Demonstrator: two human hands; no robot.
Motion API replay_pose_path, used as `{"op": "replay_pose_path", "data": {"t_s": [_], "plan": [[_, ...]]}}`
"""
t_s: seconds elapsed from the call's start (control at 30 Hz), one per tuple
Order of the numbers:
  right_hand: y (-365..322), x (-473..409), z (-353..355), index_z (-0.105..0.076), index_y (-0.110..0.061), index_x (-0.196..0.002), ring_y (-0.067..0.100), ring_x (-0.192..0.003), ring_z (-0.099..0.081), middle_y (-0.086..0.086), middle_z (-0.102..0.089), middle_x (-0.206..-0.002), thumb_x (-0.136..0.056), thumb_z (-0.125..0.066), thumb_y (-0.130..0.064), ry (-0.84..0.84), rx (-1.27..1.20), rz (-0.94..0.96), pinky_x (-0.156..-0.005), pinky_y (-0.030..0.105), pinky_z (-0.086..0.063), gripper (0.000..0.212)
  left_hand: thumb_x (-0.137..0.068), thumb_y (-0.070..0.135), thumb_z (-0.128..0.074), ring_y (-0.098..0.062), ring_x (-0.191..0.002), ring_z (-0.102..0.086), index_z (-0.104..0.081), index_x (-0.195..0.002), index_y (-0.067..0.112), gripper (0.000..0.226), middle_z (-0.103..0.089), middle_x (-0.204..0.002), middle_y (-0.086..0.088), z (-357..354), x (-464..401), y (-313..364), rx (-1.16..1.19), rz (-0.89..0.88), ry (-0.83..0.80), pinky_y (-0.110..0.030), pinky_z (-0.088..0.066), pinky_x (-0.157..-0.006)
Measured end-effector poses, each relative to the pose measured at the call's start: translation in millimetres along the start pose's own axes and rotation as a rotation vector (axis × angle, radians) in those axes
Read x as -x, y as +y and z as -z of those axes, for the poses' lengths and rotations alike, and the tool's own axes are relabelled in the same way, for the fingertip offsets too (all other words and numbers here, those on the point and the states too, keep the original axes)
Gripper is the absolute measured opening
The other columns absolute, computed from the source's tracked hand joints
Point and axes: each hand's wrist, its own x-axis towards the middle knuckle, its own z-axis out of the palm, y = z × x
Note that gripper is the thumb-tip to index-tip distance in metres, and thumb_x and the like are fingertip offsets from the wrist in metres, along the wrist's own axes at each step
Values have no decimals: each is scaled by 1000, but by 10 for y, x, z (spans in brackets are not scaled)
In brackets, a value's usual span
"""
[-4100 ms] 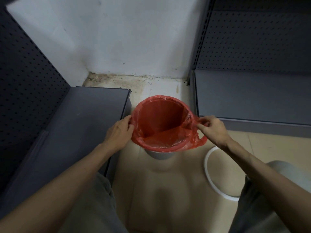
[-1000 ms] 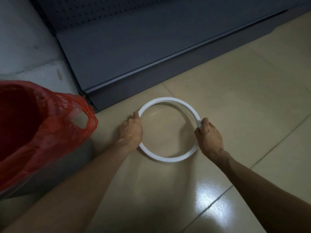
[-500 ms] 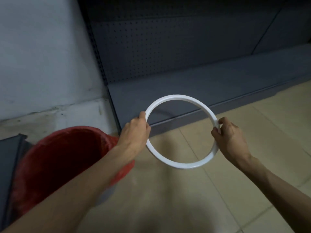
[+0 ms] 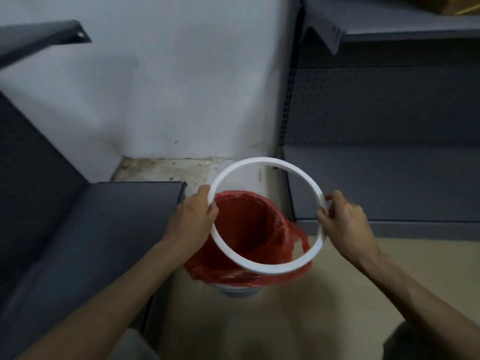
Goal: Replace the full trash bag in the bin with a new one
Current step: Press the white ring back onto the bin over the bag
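Observation:
A red plastic bag lines the small pale bin on the floor, its edges folded down over the bin's rim and one handle hanging at the right. Above the bin I hold a white plastic ring, tilted slightly. My left hand grips the ring's left side and my right hand grips its right side. Only the bin's base shows below the bag.
A dark grey shelf base stands close on the left of the bin and another grey shelf unit with a pegboard back on the right. A white wall with a stained floor strip lies behind. Beige floor tiles lie in front.
Both hands lifted the white ring off the floor at the right and carried it left, so it now hovers over the red-lined bin. Earlier my hands were spreading the bag on the rim.

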Motion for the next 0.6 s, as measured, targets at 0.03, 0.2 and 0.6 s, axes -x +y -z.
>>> {"op": "replay_pose_path", "data": {"t_s": [0.03, 0.2, 0.6], "plan": [[-90, 11, -77, -55, -9, -102, 25, -58, -62, 1, -60, -66, -91, -63, -19, -33, -6, 19, -52, 39, -50, 17, -100, 23, -48, -18, -67, -63, -54, -120, 17, 21, -64, -83, -1, 51, 64, -104, 7, 29, -7, -38, -55, -58], [-372, 43, -315, -55, -11, -101, 16, -56, -58, -6, -58, -67, -93, -60, -27, -116, -15, 81, -50, 34, -45, 19, -103, 25, -46, -12, -70, -67, -55, -119, 18, 20, -67, -89, 1, 122, 272, -447, 69, 125, -28, -29, -57, -60], [-324, 134, -557, -43, -17, -139, 27, -76, -69, 9, -71, -93, -98, -53, -22, -281, 62, 126, -69, 43, -59, 42, -103, 24, -46, -7, -67, -69, -39, -139, 27, 37, -66, -90, 4, -175, 363, -685, 110, 85, -129, -26, -61, -60]]}}
